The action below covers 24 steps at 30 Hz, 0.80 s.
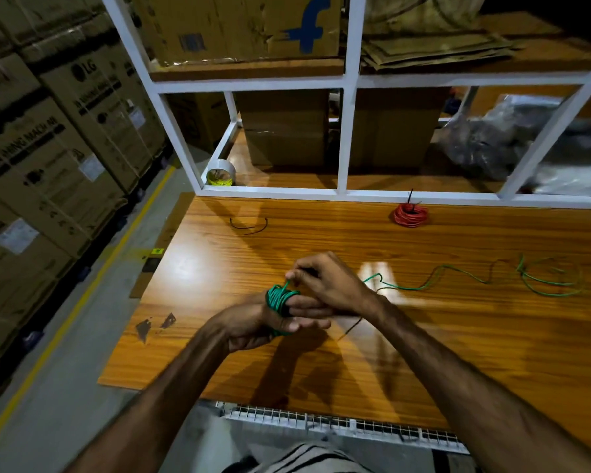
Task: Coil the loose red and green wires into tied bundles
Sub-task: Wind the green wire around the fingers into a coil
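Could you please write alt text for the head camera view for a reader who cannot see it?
A person winds green wire around the left hand while the right hand guides the strand; its loose tail trails right across the wooden table. A tied red wire coil lies near the white shelf frame.

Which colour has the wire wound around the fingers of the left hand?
Green wire, seen in the head view.

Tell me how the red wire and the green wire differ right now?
The red wire lies as a finished coil with a black tie at the table's far side, untouched. The green wire is only partly wound around the left hand fingers, fed by the right hand, its loose tail trailing right across the table. Both are thin insulated wire.
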Motion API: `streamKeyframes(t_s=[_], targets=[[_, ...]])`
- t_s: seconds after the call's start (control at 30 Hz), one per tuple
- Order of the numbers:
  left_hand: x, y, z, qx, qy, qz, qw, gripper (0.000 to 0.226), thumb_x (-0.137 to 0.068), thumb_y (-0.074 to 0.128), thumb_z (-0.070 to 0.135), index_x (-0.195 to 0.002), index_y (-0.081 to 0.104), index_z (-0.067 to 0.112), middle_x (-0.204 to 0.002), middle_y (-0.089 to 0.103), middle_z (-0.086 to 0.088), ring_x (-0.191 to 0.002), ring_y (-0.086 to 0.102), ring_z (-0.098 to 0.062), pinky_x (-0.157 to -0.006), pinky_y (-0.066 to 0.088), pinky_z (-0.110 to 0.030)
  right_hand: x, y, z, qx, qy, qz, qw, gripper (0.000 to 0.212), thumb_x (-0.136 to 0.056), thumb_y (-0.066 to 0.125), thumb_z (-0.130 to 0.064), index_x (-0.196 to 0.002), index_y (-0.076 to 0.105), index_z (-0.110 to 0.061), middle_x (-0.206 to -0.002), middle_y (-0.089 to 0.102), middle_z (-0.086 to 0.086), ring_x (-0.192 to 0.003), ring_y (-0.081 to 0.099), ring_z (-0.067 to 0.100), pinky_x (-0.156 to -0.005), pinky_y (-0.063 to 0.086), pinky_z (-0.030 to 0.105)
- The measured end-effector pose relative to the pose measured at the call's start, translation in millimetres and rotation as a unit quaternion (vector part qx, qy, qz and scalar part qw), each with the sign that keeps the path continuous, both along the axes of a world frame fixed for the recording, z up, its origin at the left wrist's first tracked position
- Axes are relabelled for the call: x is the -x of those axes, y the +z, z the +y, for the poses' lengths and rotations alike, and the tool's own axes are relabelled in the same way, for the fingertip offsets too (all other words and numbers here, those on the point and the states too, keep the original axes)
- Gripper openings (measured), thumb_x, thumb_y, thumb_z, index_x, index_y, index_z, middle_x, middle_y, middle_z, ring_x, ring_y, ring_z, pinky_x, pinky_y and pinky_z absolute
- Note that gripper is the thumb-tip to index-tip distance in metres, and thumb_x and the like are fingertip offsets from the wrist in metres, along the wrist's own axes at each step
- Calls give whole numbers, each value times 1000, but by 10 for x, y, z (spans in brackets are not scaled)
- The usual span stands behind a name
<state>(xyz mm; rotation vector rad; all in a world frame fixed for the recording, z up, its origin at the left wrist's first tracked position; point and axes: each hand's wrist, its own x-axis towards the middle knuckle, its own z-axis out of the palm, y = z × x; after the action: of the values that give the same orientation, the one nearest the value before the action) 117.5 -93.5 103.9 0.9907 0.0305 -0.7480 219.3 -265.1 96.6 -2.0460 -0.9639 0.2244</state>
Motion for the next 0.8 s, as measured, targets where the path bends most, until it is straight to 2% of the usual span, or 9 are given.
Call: streamKeyframes(t_s=[0.1, 0.17, 0.3, 0.37, 0.43, 0.5, 0.6, 0.7, 0.8], targets=[[6, -38, -16, 53, -27, 9, 998, 63, -85, 61, -14, -146, 44, -10, -152, 44, -30, -142, 44, -41, -118, 36, -40, -22, -29, -59, -34, 46, 67, 996, 40, -101, 60, -46, -77, 67, -14, -71, 66, 13, -63, 57, 20, -59, 48, 46], [-3, -48, -40, 105, -32, 2, 994, 62, -88, 61, -12, -147, 43, -8, -154, 43, -28, -144, 41, -40, -120, 30, -38, -25, -78, -66, -70, 71, 165, 981, 37, -98, 67, -39, -77, 69, -9, -72, 60, 17, -65, 55, 15, -58, 46, 39], [-45, 4, -126, 206, 7, -13, 979, 68, -86, 62, -17, -149, 40, -7, -156, 40, -26, -147, 39, -36, -117, 40, -34, 24, -158, -12, -98, 52, 290, 951, 19, -89, 60, -23, -79, 75, -17, -65, 55, -6, -45, 54, 5, -52, 46, 21], [-95, 46, -154, 221, 66, -17, 973, 74, -79, 66, -22, -148, 44, -5, -156, 42, -24, -144, 43, -33, -109, 49, -31, 11, -249, -19, -123, 29, 254, 959, 7, -88, 67, -12, -90, 73, -16, -75, 66, -12, -63, 66, 2, -62, 51, 15], [-153, 89, -172, 243, 118, -25, 963, 80, -76, 66, -26, -149, 44, -2, -158, 41, -20, -145, 43, -32, -103, 53, -29, 25, -350, -56, -119, -17, 136, 983, 17, -93, 61, -10, -102, 73, -18, -95, 74, -7, -89, 72, 6, -75, 57, 27], [-234, 107, -155, 259, 183, -32, 948, 90, -70, 71, -27, -151, 42, 1, -158, 42, -17, -146, 42, -31, -104, 52, -29, 37, -385, -45, -62, -53, 94, 992, 17, -101, 56, -21, -98, 72, -20, -91, 75, -6, -86, 71, 8, -73, 54, 39], [-390, 47, -112, 208, 281, -42, 936, 92, -69, 65, -26, -152, 41, 6, -157, 46, -11, -145, 44, -28, -111, 44, -28, 78, -308, -45, 23, -54, 59, 997, 24, -103, 51, -28, -84, 66, -26, -74, 65, -8, -67, 57, 1, -65, 43, 34], [-512, -88, -160, 56, 333, -81, 938, 84, -80, 48, -32, -153, 39, 8, -160, 42, -7, -145, 43, -23, -120, 34, -37, 92, -176, -44, 107, -41, -9, 993, 28, -103, 48, -39, -93, 70, -25, -87, 72, 2, -84, 67, 23, -69, 44, 37], [-597, -201, -132, -106, 359, -123, 919, 80, -82, 46, -33, -152, 40, 6, -157, 44, -9, -144, 45, -24, -111, 44, -32, 75, -72, -41, 170, -4, -45, 984, 29, -106, 47, -40, -95, 67, -23, -87, 72, 1, -87, 67, 26, -71, 49, 41]])
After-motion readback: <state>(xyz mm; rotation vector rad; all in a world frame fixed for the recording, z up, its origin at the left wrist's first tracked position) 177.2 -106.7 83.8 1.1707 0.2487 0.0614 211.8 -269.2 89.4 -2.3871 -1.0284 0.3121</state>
